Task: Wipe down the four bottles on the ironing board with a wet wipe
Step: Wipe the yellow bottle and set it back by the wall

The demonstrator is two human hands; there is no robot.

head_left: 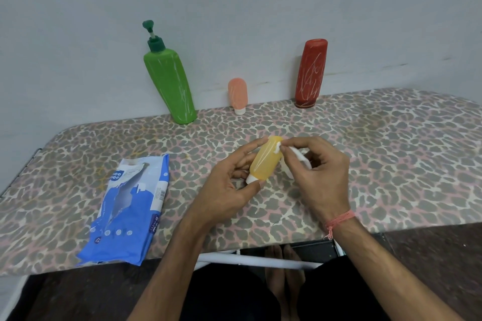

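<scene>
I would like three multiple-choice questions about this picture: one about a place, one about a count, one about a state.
1. Where does the wipes packet lie?
A. on the board, left of the hands
B. against the wall
C. on the floor

2. How many bottles stand at the wall?
A. one
B. three
C. four

3. What is happening to the yellow bottle?
A. it lies untouched
B. it stands capless
C. it is held and wiped

Key: 1 A, the wipes packet lies flat on the ironing board. 2 B, green bottle, pink bottle, red bottle. 3 C, the left hand holds the yellow bottle; the right hand presses the wet wipe on it.
</scene>
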